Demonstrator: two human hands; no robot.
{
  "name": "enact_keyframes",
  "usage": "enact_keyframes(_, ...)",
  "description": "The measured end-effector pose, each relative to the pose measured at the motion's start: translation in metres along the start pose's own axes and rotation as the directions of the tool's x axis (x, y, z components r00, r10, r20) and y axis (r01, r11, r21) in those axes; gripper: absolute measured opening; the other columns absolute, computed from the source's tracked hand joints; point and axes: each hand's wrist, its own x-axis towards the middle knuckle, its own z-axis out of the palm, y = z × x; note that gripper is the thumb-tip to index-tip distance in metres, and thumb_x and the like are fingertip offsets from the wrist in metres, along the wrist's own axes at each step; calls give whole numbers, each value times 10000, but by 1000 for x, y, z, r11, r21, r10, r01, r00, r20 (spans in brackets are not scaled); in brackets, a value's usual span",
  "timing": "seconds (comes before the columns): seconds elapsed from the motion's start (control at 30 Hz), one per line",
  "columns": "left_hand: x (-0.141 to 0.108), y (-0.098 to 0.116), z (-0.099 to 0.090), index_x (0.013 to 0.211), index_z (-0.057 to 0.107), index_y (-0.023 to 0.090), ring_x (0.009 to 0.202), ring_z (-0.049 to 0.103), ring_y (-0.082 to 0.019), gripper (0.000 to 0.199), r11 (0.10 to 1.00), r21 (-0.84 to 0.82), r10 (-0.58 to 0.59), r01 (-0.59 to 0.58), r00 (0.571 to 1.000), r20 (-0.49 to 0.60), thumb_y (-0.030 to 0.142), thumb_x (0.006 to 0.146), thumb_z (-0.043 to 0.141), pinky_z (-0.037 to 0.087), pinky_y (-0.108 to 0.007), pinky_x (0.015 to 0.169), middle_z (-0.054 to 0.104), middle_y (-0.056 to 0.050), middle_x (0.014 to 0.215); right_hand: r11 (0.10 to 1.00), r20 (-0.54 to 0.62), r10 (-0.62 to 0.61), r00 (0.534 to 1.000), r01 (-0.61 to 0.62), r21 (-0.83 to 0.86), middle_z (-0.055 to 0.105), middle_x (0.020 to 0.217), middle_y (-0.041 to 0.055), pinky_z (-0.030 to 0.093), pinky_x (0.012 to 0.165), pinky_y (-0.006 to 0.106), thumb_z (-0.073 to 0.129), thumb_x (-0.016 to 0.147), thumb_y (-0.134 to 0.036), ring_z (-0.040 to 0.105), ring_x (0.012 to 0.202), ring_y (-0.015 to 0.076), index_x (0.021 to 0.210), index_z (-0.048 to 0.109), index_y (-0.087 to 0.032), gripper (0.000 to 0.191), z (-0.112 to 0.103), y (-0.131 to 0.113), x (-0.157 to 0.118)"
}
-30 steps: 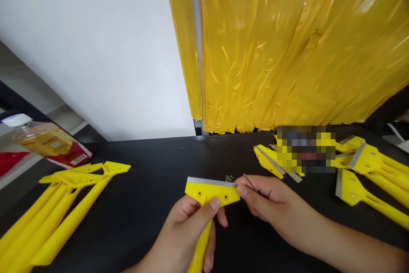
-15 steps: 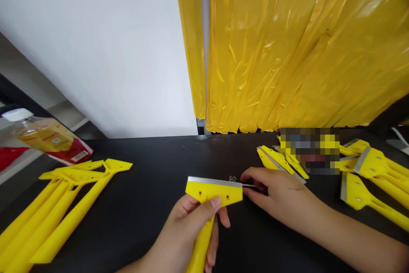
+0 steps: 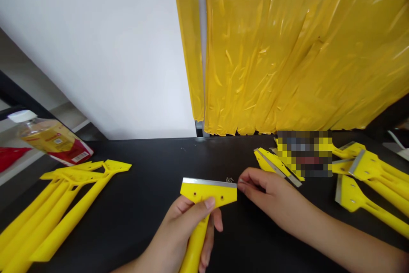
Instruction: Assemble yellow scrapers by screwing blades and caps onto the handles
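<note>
A yellow scraper (image 3: pixel 209 191) with a silver blade along its top edge stands upright in my left hand (image 3: pixel 191 222). My left thumb presses on the scraper head, between two small holes, and the fingers wrap behind the handle. My right hand (image 3: pixel 265 188) is just to the right of the scraper, apart from it, with thumb and forefinger pinched together. Whatever small thing lies between those fingertips is too small to make out. Several tiny screws (image 3: pixel 229 179) lie on the table beside the fingertips, behind the scraper head.
Several yellow scraper handles (image 3: pixel 64 205) lie on the left of the black table (image 3: pixel 153 162), near a tilted bottle (image 3: pixel 60 141). Loose yellow plates and blades (image 3: pixel 275 162) lie beyond my right hand. Scrapers with blades (image 3: pixel 354 192) lie at the right. Yellow plastic sheeting (image 3: pixel 287 51) hangs behind.
My right hand has drawn off the end of the blade, and the thin strip between its fingers no longer shows. Its fingertips are now pinched closer together near the screws.
</note>
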Motion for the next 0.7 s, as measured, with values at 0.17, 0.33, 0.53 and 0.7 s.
enact_keyframes(0.17, 1, -5, 1, 716, 708, 163, 279, 451, -85, 468, 1000, -9, -2, 2, 999, 49, 593, 897, 679, 354, -147, 309, 582, -4, 372, 564, 312, 142, 939, -336, 755, 346, 620, -102, 138, 450, 224, 659, 971, -421, 186, 484, 70, 878, 536, -221, 252, 9, -15, -12)
enact_keyframes(0.33, 2, -6, 1, 706, 709, 160, 292, 478, -90, 494, 999, -40, 11, -9, 998, 56, 629, 861, 720, 354, -151, 314, 599, -10, 383, 206, 399, 44, 916, -399, 893, 393, 646, -87, 125, 455, 214, 689, 985, -341, 191, 482, 48, 796, 496, -199, 305, 13, -19, -20)
enact_keyframes(0.53, 4, -6, 1, 680, 697, 159, 300, 513, -94, 501, 997, -72, 18, -16, 999, 33, 632, 833, 753, 344, -142, 310, 603, -11, 388, 223, 416, 0, 909, -406, 887, 396, 616, -64, 152, 463, 224, 568, 1049, -438, 242, 483, 53, 732, 531, -168, 418, 12, -21, -20)
enact_keyframes(0.7, 4, -10, 1, 632, 659, 174, 255, 468, -81, 543, 998, -56, 0, -1, 1000, -24, 683, 750, 807, 338, -149, 269, 549, 33, 382, 214, 420, 2, 908, -410, 887, 455, 671, -53, 159, 472, 223, 649, 1009, -408, 274, 502, 47, 788, 520, -175, 346, 13, -20, -22)
